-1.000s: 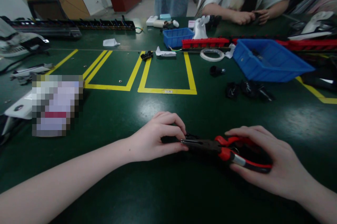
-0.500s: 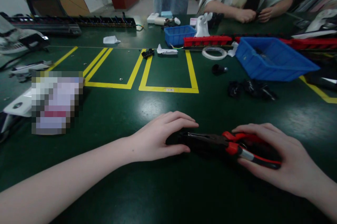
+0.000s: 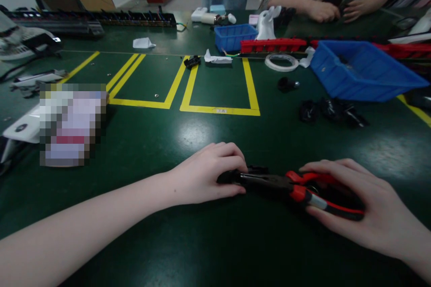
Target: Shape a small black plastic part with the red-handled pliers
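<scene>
The left hand [image 3: 202,177] is curling in since before, its fingers pinching a black part [image 3: 226,177]; the right hand [image 3: 368,208] is wrapping its fingers around pliers [image 3: 298,192], pointing left.

The green table [image 3: 202,246] carries two blue bins [image 3: 367,87], a white ring [image 3: 280,68] and yellow tape lines [image 3: 202,108].
</scene>
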A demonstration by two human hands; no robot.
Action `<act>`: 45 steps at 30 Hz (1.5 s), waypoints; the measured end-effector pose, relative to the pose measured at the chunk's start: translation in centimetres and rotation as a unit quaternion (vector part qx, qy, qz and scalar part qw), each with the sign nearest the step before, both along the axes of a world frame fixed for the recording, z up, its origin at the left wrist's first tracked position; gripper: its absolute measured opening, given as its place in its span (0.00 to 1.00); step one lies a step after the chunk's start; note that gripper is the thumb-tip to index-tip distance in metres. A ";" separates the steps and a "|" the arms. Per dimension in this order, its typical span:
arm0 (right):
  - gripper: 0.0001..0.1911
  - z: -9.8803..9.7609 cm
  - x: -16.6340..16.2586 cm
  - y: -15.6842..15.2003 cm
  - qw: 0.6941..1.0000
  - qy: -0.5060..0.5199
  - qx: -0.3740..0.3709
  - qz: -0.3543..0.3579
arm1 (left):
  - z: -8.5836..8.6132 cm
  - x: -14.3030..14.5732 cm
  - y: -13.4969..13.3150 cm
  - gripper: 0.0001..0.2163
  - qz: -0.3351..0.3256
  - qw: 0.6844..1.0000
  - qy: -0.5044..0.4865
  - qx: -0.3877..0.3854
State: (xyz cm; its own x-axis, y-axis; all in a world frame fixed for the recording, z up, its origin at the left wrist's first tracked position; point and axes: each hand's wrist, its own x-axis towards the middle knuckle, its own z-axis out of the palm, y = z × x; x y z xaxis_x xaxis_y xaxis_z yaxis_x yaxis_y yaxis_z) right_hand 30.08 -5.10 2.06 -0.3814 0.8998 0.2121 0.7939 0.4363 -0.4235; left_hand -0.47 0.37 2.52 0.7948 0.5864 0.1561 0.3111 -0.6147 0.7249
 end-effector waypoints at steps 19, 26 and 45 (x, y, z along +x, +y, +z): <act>0.21 0.4 0.6 0.0 1.000 -0.025 0.000 0.017 | 1.0 0.0 -0.3 0.08 0.027 0.998 0.060 -0.007; 0.21 0.5 0.7 0.1 0.999 -0.031 0.009 0.017 | 1.3 0.0 -0.2 0.14 0.038 0.997 0.034 -0.051; 0.21 0.3 0.8 0.2 1.000 -0.020 0.012 0.002 | 0.6 -0.2 0.2 0.14 0.029 0.998 0.019 -0.044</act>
State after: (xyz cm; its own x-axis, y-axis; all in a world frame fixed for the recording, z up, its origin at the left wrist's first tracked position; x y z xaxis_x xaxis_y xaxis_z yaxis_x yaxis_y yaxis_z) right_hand 30.92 -4.91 2.36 -0.3933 0.8930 0.2188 0.8082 0.4493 -0.3807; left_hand -0.65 0.53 3.14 0.7640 0.6413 0.0717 0.3726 -0.5291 0.7624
